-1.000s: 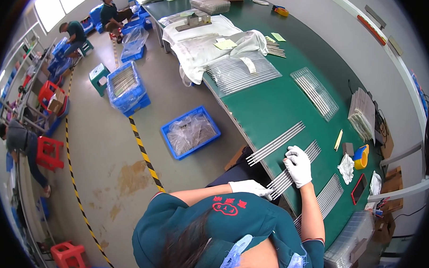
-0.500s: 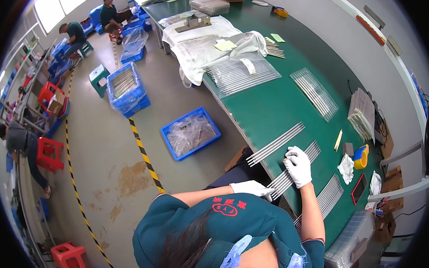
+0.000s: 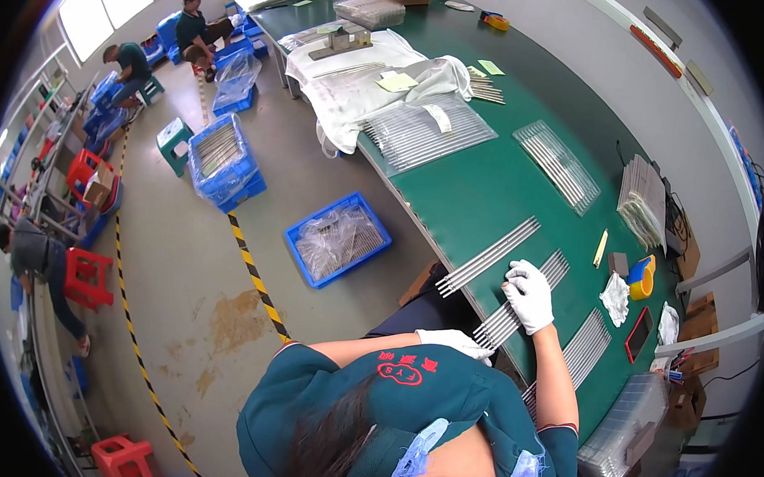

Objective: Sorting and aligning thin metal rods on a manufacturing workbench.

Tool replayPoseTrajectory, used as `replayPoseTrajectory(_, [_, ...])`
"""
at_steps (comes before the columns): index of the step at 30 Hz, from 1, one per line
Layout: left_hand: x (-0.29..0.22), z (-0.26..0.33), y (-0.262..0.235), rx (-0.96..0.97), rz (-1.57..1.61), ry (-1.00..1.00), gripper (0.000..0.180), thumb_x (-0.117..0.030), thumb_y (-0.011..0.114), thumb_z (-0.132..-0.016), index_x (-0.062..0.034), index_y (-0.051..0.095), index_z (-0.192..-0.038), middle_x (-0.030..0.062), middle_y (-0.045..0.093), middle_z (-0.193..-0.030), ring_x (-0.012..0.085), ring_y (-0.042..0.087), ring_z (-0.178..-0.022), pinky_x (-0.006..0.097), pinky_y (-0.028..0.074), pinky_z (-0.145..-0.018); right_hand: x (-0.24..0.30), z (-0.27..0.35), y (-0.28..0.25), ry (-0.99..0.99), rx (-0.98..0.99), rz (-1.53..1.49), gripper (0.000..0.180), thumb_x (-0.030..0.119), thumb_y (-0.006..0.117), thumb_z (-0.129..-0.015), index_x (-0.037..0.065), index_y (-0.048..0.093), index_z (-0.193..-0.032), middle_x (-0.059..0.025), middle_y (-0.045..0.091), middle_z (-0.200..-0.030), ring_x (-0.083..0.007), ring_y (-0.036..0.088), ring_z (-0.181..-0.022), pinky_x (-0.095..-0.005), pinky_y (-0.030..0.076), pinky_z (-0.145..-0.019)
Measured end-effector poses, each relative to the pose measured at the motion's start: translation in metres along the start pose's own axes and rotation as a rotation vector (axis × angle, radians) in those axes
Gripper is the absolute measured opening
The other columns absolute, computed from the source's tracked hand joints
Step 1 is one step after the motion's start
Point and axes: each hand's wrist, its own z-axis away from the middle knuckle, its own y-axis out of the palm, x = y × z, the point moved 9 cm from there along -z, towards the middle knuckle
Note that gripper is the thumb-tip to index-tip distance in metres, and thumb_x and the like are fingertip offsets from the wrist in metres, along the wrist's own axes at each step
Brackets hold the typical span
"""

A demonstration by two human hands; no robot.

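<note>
Our white-gloved left hand (image 3: 456,342) slid lower; right hand (image 3: 527,296) curls over silver metal rods (image 3: 498,325) at the green bench's edge (image 3: 422,224); grips unclear.

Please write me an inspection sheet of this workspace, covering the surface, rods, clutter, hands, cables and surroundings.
Surface: green tabletop, bearing rods and a clear tray.
Rods: three loose groups near the person; the middle group lies partly under the right hand.
Clutter: crumpled white cloth, red-edged device, yellow-and-blue object.
Hands: both white-gloved; right on the middle group, left hand by its near ends, contact unclear.
Cables: dark cables at the table's wall side.
Surroundings: blue crate on the floor; red stools; co-workers beyond.
</note>
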Motion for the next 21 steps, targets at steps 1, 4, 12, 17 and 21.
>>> replayPoseTrajectory(1, [0.001, -0.001, 0.0, 0.006, 0.025, 0.026, 0.04, -0.035, 0.053, -0.094, -0.003, 0.061, -0.117, 0.0069, 0.066, -0.111, 0.0146, 0.06, -0.101, 0.026, 0.046, -0.09, 0.0, 0.0, 0.0, -0.001, 0.002, 0.002, 0.014, 0.012, 0.072, -0.069, 0.002, 0.062, -0.07, -0.0066, 0.062, -0.081, -0.0268, 0.062, -0.095, -0.0411, 0.047, -0.092])
replayPoseTrajectory(4, [0.006, -0.006, -0.002, 0.001, 0.049, 0.031, 0.04, -0.033, 0.053, -0.094, -0.0024, 0.06, -0.118, 0.0074, 0.064, -0.113, 0.0147, 0.059, -0.103, 0.026, 0.046, -0.091, 0.0, 0.0, 0.001, -0.005, 0.006, 0.003, 0.014, 0.012, 0.072, -0.069, 0.002, 0.062, -0.07, -0.0066, 0.062, -0.081, -0.0269, 0.062, -0.095, -0.0408, 0.047, -0.092])
replayPoseTrajectory(12, [0.0, 0.0, 0.002, -0.078, 0.047, -0.024, 0.051, -0.048, 0.049, -0.093, -0.0035, 0.066, -0.11, 0.0099, 0.066, -0.107, 0.0153, 0.06, -0.098, 0.028, 0.046, -0.089, -0.001, 0.001, 0.002, -0.002, 0.005, 0.0, 0.014, 0.012, 0.072, -0.069, 0.002, 0.062, -0.07, -0.0068, 0.062, -0.082, -0.0269, 0.062, -0.095, -0.0403, 0.047, -0.091])
replayPoseTrajectory(17, [0.001, 0.002, 0.002, -0.123, 0.081, -0.078, 0.052, -0.05, 0.051, -0.092, -0.003, 0.066, -0.109, 0.0094, 0.066, -0.107, 0.015, 0.06, -0.098, 0.028, 0.046, -0.089, -0.002, 0.001, 0.002, -0.008, 0.002, 0.001, 0.014, 0.012, 0.072, -0.068, 0.002, 0.063, -0.071, -0.0073, 0.062, -0.082, -0.0276, 0.062, -0.095, -0.0402, 0.047, -0.091])
replayPoseTrajectory(21, [-0.009, 0.006, 0.003, -0.111, 0.04, -0.001, 0.053, -0.049, 0.049, -0.092, -0.0026, 0.066, -0.109, 0.0101, 0.066, -0.106, 0.0155, 0.06, -0.097, 0.028, 0.046, -0.089, -0.003, 0.001, 0.002, -0.005, 0.001, 0.005, 0.014, 0.012, 0.072, -0.068, 0.002, 0.063, -0.071, -0.0075, 0.062, -0.081, -0.0277, 0.062, -0.095, -0.0402, 0.047, -0.091])
